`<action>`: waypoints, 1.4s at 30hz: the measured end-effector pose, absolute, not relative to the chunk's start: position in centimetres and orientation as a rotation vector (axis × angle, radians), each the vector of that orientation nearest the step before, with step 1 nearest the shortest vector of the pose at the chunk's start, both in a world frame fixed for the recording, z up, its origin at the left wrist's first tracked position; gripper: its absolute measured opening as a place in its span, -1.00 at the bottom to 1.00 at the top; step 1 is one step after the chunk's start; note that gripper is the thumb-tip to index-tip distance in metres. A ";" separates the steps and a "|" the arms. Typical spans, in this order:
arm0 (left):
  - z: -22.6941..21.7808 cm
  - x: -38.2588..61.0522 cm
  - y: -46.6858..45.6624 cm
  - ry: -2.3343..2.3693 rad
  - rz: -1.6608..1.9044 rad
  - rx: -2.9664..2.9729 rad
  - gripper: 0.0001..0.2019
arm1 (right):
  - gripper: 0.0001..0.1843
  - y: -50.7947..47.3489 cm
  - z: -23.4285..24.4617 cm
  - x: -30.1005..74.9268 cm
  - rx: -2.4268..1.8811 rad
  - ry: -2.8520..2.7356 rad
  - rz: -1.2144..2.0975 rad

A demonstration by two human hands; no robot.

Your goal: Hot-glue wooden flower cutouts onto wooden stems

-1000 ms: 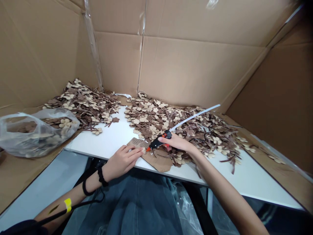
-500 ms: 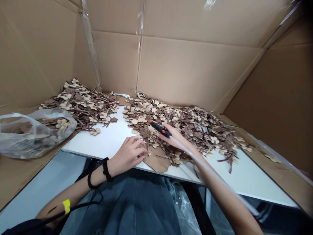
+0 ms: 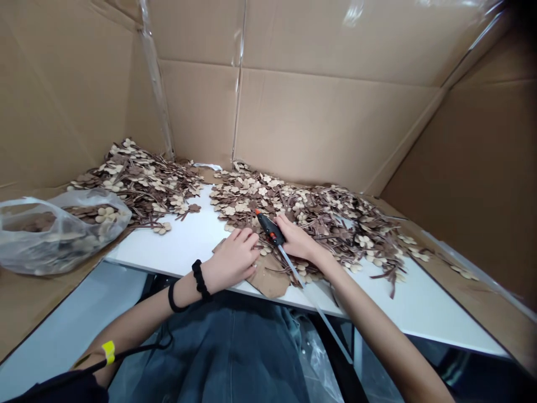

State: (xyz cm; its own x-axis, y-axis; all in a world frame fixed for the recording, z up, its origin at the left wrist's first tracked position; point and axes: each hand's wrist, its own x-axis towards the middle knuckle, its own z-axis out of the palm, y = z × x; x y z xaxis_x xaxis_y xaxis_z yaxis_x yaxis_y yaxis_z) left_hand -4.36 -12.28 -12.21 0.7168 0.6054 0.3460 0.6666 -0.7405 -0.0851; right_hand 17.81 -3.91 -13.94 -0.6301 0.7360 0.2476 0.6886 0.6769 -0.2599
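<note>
Head view: right hand (image 3: 297,242) grips a glue gun (image 3: 268,226), nozzle pointed away (clear of skin) over the flower pile (image 3: 335,218); left hand (image 3: 235,260), holding nothing, presses the cardboard scrap (image 3: 271,280) steady on the table (image 3: 188,240).

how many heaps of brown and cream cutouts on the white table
2: one heap at the far left, another heap across the middle and right, by the right hand holding the glue gun. More fill the plastic bag.

Bag (image 3: 59,229) left of table (image 3: 188,240), cutouts (image 3: 319,218) on it
</note>
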 end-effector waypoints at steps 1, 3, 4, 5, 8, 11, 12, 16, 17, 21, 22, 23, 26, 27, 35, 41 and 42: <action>-12.3 -4.1 -12.3 -0.995 -0.412 -2.701 -0.86 | -0.70 -3.9 -14.0 17.8 -1.125 -2.541 0.203; -12.5 -3.8 -12.3 -0.931 -0.372 -2.672 -0.89 | -0.71 -3.9 -14.0 17.7 -1.130 -2.487 0.219; -12.7 -3.7 -12.4 -0.898 -0.367 -2.659 -0.89 | -0.72 -3.9 -14.1 17.6 -1.126 -2.455 0.232; -12.8 -3.7 -12.4 -0.866 -0.373 -2.654 -0.88 | -0.72 -3.9 -14.0 17.6 -1.113 -2.422 0.246; -12.9 -4.0 -12.5 -0.829 -0.531 -2.713 -0.86 | -0.81 -4.1 -13.7 17.2 -1.015 -2.316 0.287; -12.1 -5.1 -12.7 -0.923 -0.966 -2.839 -0.90 | -0.89 -4.8 -12.7 16.8 -0.895 -2.267 0.371; -11.8 -5.5 -12.8 -0.971 -1.134 -2.873 -0.91 | -0.85 -5.1 -12.3 16.6 -0.871 -2.270 0.414; -11.1 -7.4 -13.0 -1.132 -1.530 -2.928 -0.90 | -0.84 -6.2 -11.5 16.3 -0.887 -2.306 0.623; -11.2 -7.8 -13.0 -1.154 -1.542 -2.925 -0.90 | -0.86 -6.3 -11.5 16.2 -0.891 -2.316 0.667; -12.8 -8.7 -13.3 -1.213 -1.467 -2.933 -0.90 | -0.89 -6.2 -12.2 15.9 -0.816 -2.360 0.757; -13.4 -8.7 -13.5 -1.231 -1.447 -2.941 -0.89 | -0.86 -6.1 -12.3 15.9 -0.797 -2.369 0.778; -13.9 -8.6 -13.8 -1.248 -1.431 -2.939 -0.89 | -0.84 -6.1 -12.4 15.8 -0.782 -2.373 0.803; -15.4 -8.1 -14.6 -1.250 -1.376 -2.876 -0.88 | -0.78 -6.4 -12.3 15.6 -0.754 -2.378 0.900; -15.8 -7.9 -14.9 -1.235 -1.348 -2.841 -0.88 | -0.76 -6.5 -12.3 15.6 -0.741 -2.377 0.922; -16.4 -7.6 -14.6 -1.057 -1.011 -2.691 -0.84 | -0.87 -6.3 -12.8 15.4 -0.754 -2.414 0.962; -16.3 -7.4 -14.4 -0.989 -0.931 -2.621 -0.83 | -0.94 -6.0 -13.4 15.4 -0.734 -2.424 0.976; -16.2 -7.3 -14.5 -0.981 -0.906 -2.611 -0.82 | -0.94 -6.0 -13.4 15.4 -0.736 -2.426 0.987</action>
State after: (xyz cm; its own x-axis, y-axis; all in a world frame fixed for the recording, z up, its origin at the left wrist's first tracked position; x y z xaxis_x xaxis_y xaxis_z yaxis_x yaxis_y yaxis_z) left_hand -7.31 -14.45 -16.20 0.5898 0.5249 0.6137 0.6533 -0.7568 0.0194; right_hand 15.38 -6.01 -13.39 -0.7726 0.6097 0.1770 0.3130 0.6085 -0.7292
